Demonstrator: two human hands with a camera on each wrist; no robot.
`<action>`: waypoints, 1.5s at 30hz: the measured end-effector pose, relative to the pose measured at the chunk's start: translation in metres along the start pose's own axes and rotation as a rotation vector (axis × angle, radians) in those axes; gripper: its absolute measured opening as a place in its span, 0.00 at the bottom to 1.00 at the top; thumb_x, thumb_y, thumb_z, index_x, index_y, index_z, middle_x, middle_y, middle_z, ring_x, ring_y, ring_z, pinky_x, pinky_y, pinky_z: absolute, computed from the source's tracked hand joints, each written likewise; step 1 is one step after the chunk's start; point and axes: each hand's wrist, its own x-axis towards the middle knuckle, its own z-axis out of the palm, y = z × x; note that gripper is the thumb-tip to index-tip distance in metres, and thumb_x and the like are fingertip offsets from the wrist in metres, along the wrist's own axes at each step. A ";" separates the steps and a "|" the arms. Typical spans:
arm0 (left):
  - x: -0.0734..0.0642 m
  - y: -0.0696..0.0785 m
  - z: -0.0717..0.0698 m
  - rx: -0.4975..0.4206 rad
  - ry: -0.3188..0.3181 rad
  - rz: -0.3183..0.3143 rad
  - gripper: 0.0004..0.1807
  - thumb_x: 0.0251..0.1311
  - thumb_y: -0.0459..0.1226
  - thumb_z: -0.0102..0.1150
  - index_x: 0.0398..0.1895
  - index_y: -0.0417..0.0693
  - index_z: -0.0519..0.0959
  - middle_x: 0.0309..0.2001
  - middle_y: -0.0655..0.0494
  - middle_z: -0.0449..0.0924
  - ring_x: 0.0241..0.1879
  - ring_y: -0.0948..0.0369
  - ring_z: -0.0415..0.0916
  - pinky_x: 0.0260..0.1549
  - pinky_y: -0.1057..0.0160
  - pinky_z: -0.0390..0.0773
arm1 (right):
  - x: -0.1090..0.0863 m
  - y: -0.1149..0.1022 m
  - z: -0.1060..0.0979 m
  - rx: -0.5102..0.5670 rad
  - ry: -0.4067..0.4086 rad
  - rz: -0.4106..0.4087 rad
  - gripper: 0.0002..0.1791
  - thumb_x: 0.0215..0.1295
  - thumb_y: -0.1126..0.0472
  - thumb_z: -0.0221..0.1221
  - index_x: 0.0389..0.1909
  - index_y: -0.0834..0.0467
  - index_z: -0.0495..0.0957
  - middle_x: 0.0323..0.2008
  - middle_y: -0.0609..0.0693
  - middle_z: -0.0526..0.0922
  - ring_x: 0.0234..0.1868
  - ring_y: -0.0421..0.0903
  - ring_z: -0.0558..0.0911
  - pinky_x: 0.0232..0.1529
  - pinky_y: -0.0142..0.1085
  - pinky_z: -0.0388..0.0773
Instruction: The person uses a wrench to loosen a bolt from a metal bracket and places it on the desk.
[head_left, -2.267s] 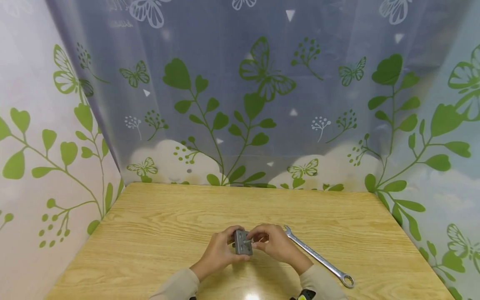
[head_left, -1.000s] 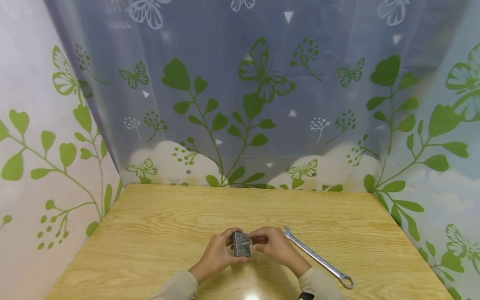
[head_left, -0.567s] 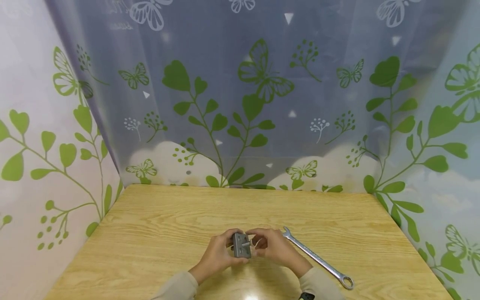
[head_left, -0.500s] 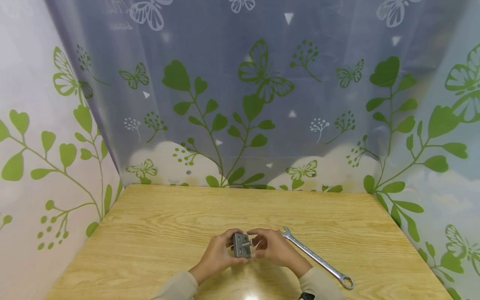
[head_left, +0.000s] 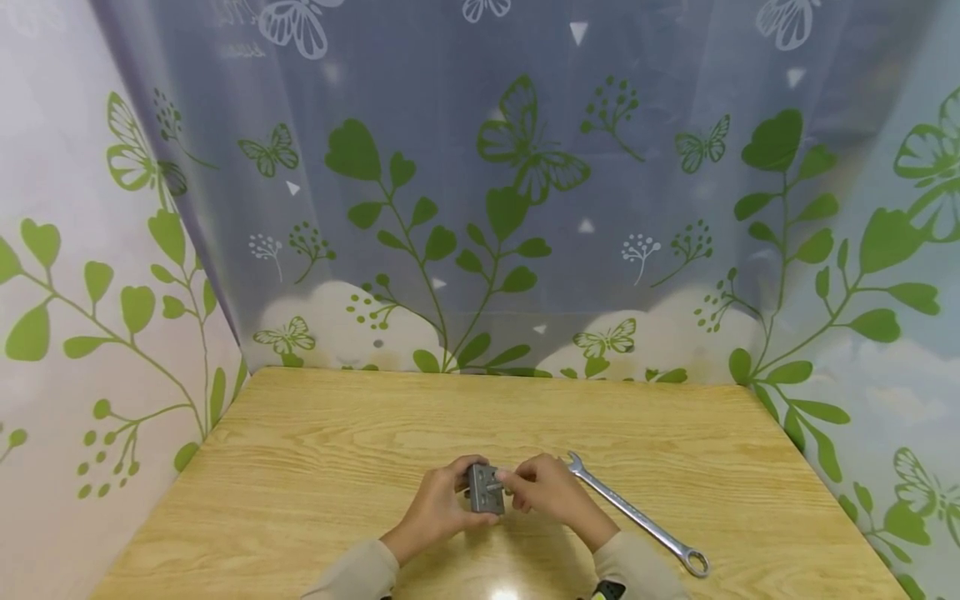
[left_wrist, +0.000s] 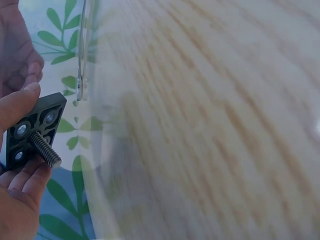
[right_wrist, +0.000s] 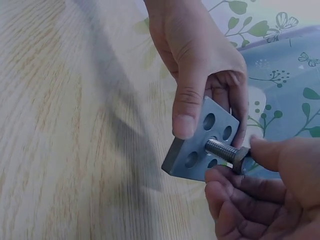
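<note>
In the head view, my left hand grips a square grey metal plate by its edges, thumb on one side and fingers on the other. The plate has several round holes, seen in the right wrist view. A hex bolt passes through its middle, and the threaded end sticks out of the ribbed back face in the left wrist view. My right hand pinches the hex head between thumb and curled index finger. A length of thread shows between head and plate.
A long combination wrench lies slantwise on the wooden table, right of my right hand. Curtains with printed leaves and butterflies hang behind the table and along both sides.
Half a second ago the right fingers were spread more widely around the bolt head; now thumb and index finger close on it. The left hand keeps its grip on the plate throughout.
</note>
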 end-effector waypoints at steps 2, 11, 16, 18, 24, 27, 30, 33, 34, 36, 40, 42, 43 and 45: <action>0.000 0.000 0.000 0.005 -0.001 -0.001 0.38 0.41 0.35 0.78 0.57 0.35 0.71 0.53 0.37 0.78 0.50 0.46 0.80 0.47 0.66 0.82 | 0.001 0.001 0.000 -0.024 0.002 -0.032 0.19 0.67 0.51 0.58 0.34 0.64 0.83 0.25 0.51 0.83 0.26 0.48 0.81 0.23 0.32 0.78; -0.001 -0.001 0.000 -0.022 -0.012 -0.013 0.38 0.42 0.36 0.78 0.57 0.34 0.71 0.53 0.37 0.78 0.50 0.47 0.80 0.48 0.66 0.82 | 0.001 0.005 -0.001 0.005 -0.001 -0.104 0.11 0.57 0.70 0.65 0.40 0.56 0.84 0.42 0.51 0.84 0.39 0.44 0.82 0.40 0.33 0.84; 0.000 0.000 0.000 -0.025 -0.008 -0.011 0.38 0.41 0.36 0.78 0.58 0.33 0.71 0.53 0.37 0.78 0.50 0.47 0.80 0.48 0.66 0.82 | 0.001 0.004 -0.001 -0.001 0.010 -0.112 0.11 0.57 0.71 0.65 0.40 0.56 0.84 0.42 0.50 0.83 0.40 0.44 0.82 0.41 0.33 0.83; 0.000 0.000 0.000 -0.022 -0.011 -0.014 0.38 0.42 0.36 0.78 0.58 0.34 0.71 0.53 0.37 0.78 0.51 0.46 0.80 0.48 0.65 0.82 | 0.001 0.004 -0.001 0.004 -0.007 -0.111 0.12 0.57 0.71 0.64 0.41 0.57 0.84 0.42 0.50 0.83 0.40 0.46 0.82 0.41 0.34 0.83; -0.003 -0.002 0.000 -0.003 -0.014 -0.007 0.39 0.42 0.36 0.77 0.58 0.33 0.70 0.54 0.36 0.77 0.51 0.46 0.79 0.48 0.65 0.82 | -0.002 0.004 -0.002 -0.020 -0.077 -0.105 0.17 0.67 0.54 0.59 0.51 0.60 0.79 0.44 0.54 0.84 0.42 0.48 0.83 0.40 0.35 0.84; -0.004 -0.003 0.000 0.004 -0.008 -0.005 0.38 0.41 0.36 0.78 0.57 0.33 0.71 0.53 0.36 0.78 0.49 0.46 0.80 0.47 0.65 0.82 | -0.002 0.005 -0.001 -0.021 -0.053 -0.079 0.23 0.72 0.48 0.51 0.48 0.64 0.80 0.37 0.55 0.85 0.35 0.49 0.84 0.33 0.35 0.83; -0.003 -0.004 -0.001 0.007 -0.003 -0.005 0.38 0.40 0.36 0.78 0.57 0.33 0.71 0.52 0.37 0.78 0.49 0.46 0.80 0.47 0.65 0.82 | -0.003 0.005 0.001 0.027 -0.013 -0.013 0.28 0.74 0.46 0.46 0.41 0.68 0.81 0.27 0.55 0.84 0.28 0.52 0.83 0.28 0.36 0.82; -0.002 -0.004 -0.001 0.015 0.001 -0.004 0.38 0.40 0.36 0.78 0.57 0.34 0.71 0.52 0.38 0.79 0.49 0.46 0.81 0.47 0.65 0.82 | -0.004 0.003 0.002 0.058 0.025 0.056 0.31 0.75 0.44 0.44 0.35 0.69 0.83 0.22 0.54 0.83 0.23 0.51 0.83 0.25 0.38 0.83; -0.001 -0.004 -0.001 0.017 0.001 -0.004 0.38 0.40 0.36 0.78 0.57 0.34 0.71 0.52 0.38 0.78 0.49 0.47 0.80 0.47 0.65 0.82 | -0.004 0.002 0.002 0.063 0.033 0.069 0.32 0.75 0.44 0.44 0.34 0.68 0.83 0.21 0.54 0.83 0.22 0.50 0.82 0.25 0.39 0.83; -0.001 -0.004 -0.001 0.019 0.002 -0.005 0.38 0.40 0.37 0.78 0.57 0.34 0.71 0.52 0.38 0.79 0.49 0.47 0.81 0.47 0.65 0.82 | -0.004 0.000 0.002 0.062 0.039 0.075 0.31 0.74 0.45 0.45 0.31 0.69 0.83 0.20 0.53 0.83 0.20 0.50 0.82 0.23 0.40 0.83; 0.000 -0.003 -0.001 0.010 -0.007 -0.008 0.38 0.41 0.37 0.78 0.57 0.34 0.71 0.53 0.38 0.78 0.50 0.47 0.80 0.47 0.66 0.82 | -0.003 -0.003 0.003 0.040 0.029 0.039 0.26 0.72 0.49 0.51 0.29 0.68 0.83 0.18 0.53 0.82 0.20 0.52 0.82 0.21 0.36 0.81; -0.001 -0.002 -0.001 0.007 -0.009 -0.011 0.38 0.41 0.36 0.78 0.57 0.34 0.71 0.53 0.38 0.78 0.50 0.46 0.80 0.48 0.65 0.82 | -0.003 -0.002 0.004 0.022 0.024 0.000 0.21 0.70 0.52 0.55 0.31 0.67 0.82 0.20 0.52 0.82 0.22 0.51 0.82 0.21 0.32 0.80; -0.001 -0.002 -0.001 0.006 -0.011 -0.015 0.38 0.41 0.36 0.78 0.58 0.34 0.71 0.53 0.38 0.78 0.50 0.46 0.80 0.48 0.65 0.82 | -0.003 -0.001 0.003 0.007 0.025 -0.021 0.18 0.69 0.54 0.57 0.33 0.67 0.83 0.23 0.52 0.83 0.24 0.50 0.82 0.23 0.31 0.79; -0.001 -0.002 -0.001 0.003 -0.013 -0.020 0.39 0.41 0.36 0.78 0.58 0.34 0.71 0.53 0.37 0.78 0.50 0.46 0.80 0.48 0.65 0.82 | -0.003 0.000 0.003 -0.011 0.026 -0.070 0.12 0.66 0.58 0.60 0.38 0.65 0.82 0.29 0.52 0.84 0.28 0.48 0.83 0.27 0.31 0.81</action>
